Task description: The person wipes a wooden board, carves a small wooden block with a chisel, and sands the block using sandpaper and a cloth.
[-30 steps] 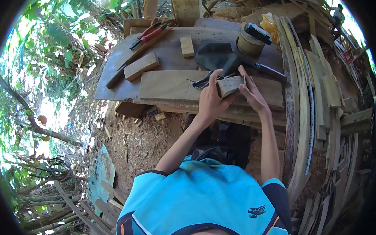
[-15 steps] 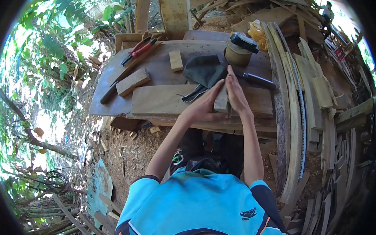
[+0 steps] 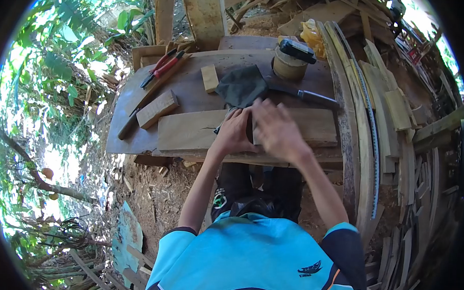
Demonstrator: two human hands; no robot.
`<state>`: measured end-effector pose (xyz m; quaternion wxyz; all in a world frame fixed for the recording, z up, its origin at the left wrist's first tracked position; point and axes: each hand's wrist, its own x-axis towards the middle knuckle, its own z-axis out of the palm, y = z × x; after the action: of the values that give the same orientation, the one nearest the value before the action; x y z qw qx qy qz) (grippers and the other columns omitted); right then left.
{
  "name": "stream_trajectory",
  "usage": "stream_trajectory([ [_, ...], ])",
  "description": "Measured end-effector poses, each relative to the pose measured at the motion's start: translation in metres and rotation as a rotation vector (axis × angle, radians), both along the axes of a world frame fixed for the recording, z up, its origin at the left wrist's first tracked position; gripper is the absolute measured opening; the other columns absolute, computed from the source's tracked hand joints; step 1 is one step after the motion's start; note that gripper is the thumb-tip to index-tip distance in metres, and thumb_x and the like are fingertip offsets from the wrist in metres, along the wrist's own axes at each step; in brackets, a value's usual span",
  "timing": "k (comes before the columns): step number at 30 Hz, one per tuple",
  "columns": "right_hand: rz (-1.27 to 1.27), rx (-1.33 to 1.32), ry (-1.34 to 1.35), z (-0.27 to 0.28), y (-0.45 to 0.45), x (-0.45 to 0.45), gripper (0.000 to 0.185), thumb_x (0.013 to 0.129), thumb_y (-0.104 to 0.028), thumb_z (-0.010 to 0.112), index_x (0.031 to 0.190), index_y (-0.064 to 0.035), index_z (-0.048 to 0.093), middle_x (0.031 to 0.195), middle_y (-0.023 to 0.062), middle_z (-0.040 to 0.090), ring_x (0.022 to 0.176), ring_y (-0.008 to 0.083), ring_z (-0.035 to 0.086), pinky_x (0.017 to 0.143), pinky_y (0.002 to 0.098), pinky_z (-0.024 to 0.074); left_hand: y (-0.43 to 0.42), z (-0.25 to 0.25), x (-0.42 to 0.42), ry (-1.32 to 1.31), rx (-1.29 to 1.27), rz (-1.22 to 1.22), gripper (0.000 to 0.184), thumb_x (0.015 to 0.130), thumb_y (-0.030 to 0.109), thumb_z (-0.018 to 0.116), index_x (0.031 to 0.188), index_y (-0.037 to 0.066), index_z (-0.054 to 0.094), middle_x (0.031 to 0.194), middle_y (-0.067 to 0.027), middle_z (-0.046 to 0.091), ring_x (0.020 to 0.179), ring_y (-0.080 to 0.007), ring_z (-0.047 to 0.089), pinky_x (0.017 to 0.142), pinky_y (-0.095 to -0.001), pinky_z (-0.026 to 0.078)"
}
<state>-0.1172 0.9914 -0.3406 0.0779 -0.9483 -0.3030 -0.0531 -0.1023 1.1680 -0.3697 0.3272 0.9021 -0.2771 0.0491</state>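
Curved around a small wooden block, my left hand (image 3: 234,134) rests over the long flat board (image 3: 186,130) near the bench's front edge; the block is mostly hidden between my hands. My right hand (image 3: 279,130), blurred by motion, is just right of it with fingers stretched out. Beyond my fingertips lies a dark cloth (image 3: 242,86). A tool with a metal-banded dark handle (image 3: 318,98) lies right of the cloth. Two loose wooden blocks, a small one (image 3: 210,78) and a larger one (image 3: 157,109), lie to the left.
Red-handled pliers (image 3: 164,68) lie at the bench's back left, above a dark-handled tool (image 3: 128,126). A round container (image 3: 289,66) with a black device (image 3: 297,50) on top stands at the back right. Long planks (image 3: 352,129) run along the right side.
My right hand has come away from its palm-to-palm position and turned over the board, fingers pointing up-left. The block is now mostly hidden. The view has shifted slightly.
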Motion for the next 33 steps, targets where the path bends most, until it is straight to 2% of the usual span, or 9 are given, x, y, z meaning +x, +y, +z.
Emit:
stream_trajectory([
  [1,-0.182,0.078,0.066,0.009,-0.005,0.013,0.059,0.094,-0.033,0.037,0.141,-0.0012,0.024,0.145,0.0173,0.028,0.135,0.0302,0.025,0.111,0.0462,0.0164,-0.001,0.001,-0.003,-0.012,0.037,0.059,0.103,0.044,0.043,0.082,0.127,0.001,0.037,0.118,-0.0203,0.053,0.118,-0.0348,0.045,0.105,-0.0421,0.03],
  [4,-0.154,-0.001,-0.081,-0.003,-0.002,0.007,0.06,0.093,-0.033,0.039,0.139,0.0015,0.025,0.143,0.0181,0.031,0.133,0.0303,0.028,0.111,0.0469,0.0177,-0.003,0.004,-0.003,0.003,-0.004,0.043,0.102,0.044,0.042,0.083,0.126,0.0,0.039,0.116,-0.0205,0.054,0.115,-0.035,0.047,0.104,-0.0421,0.031],
  [5,-0.146,0.025,-0.064,0.0,-0.004,0.012,0.06,0.093,-0.033,0.039,0.14,0.001,0.024,0.144,0.0187,0.029,0.134,0.0307,0.026,0.111,0.0466,0.0166,-0.004,0.005,0.002,-0.241,-0.044,-0.022,0.103,0.042,0.042,0.083,0.124,-0.002,0.04,0.111,-0.0213,0.055,0.112,-0.0351,0.049,0.104,-0.0416,0.031],
  [9,-0.299,0.334,0.206,-0.004,-0.011,0.03,0.061,0.094,-0.034,0.037,0.143,-0.0013,0.021,0.148,0.0199,0.021,0.138,0.0312,0.019,0.113,0.0447,0.0119,-0.003,0.005,-0.003,-0.019,-0.038,0.041,0.1,0.042,0.039,0.083,0.123,-0.001,0.042,0.112,-0.0191,0.055,0.111,-0.0341,0.05,0.103,-0.0415,0.032],
  [13,0.089,-0.008,0.131,0.009,-0.001,-0.01,0.058,0.097,-0.034,0.03,0.145,-0.0035,0.017,0.149,0.0194,0.018,0.14,0.0289,0.015,0.114,0.0409,0.0099,0.002,-0.008,0.003,-0.165,-0.038,-0.02,0.102,0.039,0.037,0.084,0.123,-0.001,0.042,0.11,-0.0177,0.056,0.111,-0.0337,0.05,0.104,-0.0412,0.032],
  [16,-0.283,0.39,0.284,-0.017,-0.027,0.033,0.059,0.097,-0.035,0.031,0.145,-0.0049,0.016,0.149,0.0184,0.02,0.14,0.0277,0.014,0.114,0.0395,0.008,-0.003,0.009,-0.004,-0.007,-0.009,0.049,0.101,0.038,0.036,0.084,0.123,0.0,0.042,0.11,-0.0164,0.056,0.111,-0.033,0.05,0.104,-0.0417,0.033],
  [20,-0.064,0.27,0.244,-0.006,-0.022,-0.014,0.063,0.096,-0.037,0.031,0.146,-0.0059,0.011,0.151,0.0172,0.014,0.141,0.029,0.011,0.114,0.041,0.0075,0.005,0.0,0.0,-0.063,-0.021,0.03,0.102,0.038,0.037,0.084,0.123,0.001,0.042,0.113,-0.0172,0.055,0.112,-0.0331,0.05,0.102,-0.0421,0.033],
  [25,-0.192,0.591,0.374,-0.014,-0.012,-0.006,0.067,0.095,-0.038,0.037,0.147,-0.0072,0.008,0.152,0.0162,0.007,0.141,0.0289,0.008,0.114,0.0392,0.0072,0.001,0.003,-0.003,-0.064,0.014,0.014,0.102,0.039,0.038,0.083,0.124,0.001,0.04,0.112,-0.017,0.055,0.111,-0.0329,0.05,0.102,-0.0416,0.032],
  [33,-0.119,0.482,0.306,-0.006,-0.008,-0.001,0.065,0.094,-0.034,0.04,0.147,-0.0085,0.012,0.152,0.018,0.008,0.14,0.0311,0.011,0.114,0.0379,0.0107,-0.002,0.003,-0.009,-0.076,0.001,0.048,0.101,0.038,0.039,0.082,0.122,0.001,0.041,0.106,-0.017,0.057,0.107,-0.0324,0.051,0.1,-0.041,0.033],
])
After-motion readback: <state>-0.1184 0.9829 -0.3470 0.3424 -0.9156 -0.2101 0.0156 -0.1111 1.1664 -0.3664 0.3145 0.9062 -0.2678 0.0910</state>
